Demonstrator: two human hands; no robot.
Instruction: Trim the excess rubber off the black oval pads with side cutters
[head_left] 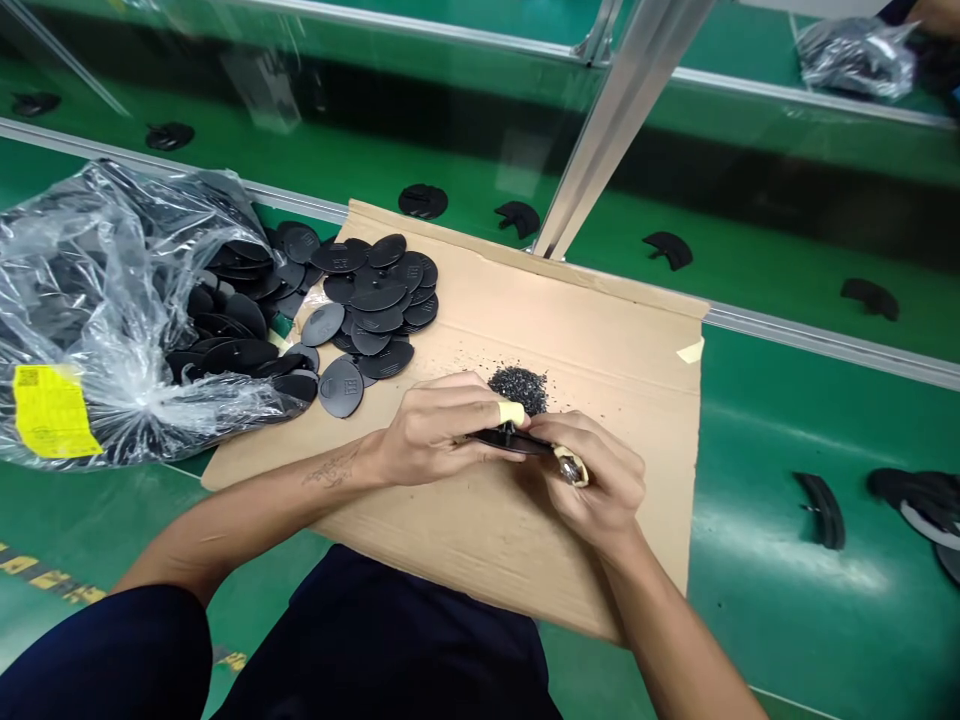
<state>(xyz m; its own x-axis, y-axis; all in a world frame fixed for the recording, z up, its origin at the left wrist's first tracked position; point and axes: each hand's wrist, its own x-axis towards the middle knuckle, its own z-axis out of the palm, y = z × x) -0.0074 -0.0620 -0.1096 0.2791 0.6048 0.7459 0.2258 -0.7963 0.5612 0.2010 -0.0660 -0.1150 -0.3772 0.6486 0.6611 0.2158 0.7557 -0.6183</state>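
Note:
My left hand [439,428] is closed on a black oval plastic disc [499,438], held nearly edge-on above the cardboard. A pale yellow wrap [511,412] covers one fingertip of that hand. My right hand [600,470] is wrapped around a small hand tool [571,466] with a shiny metal end and pale tape around it; its kind and its working end are hidden by the fingers. Both hands meet at the disc's right edge. Just beyond them lies a small heap of black shavings [519,388].
A cardboard sheet [465,530] covers the green bench. Black discs [379,295] are piled at its far left, beside a clear plastic bag [112,300] full of more. Curved black parts [821,510] lie to the right. A metal frame post [622,120] rises behind the cardboard.

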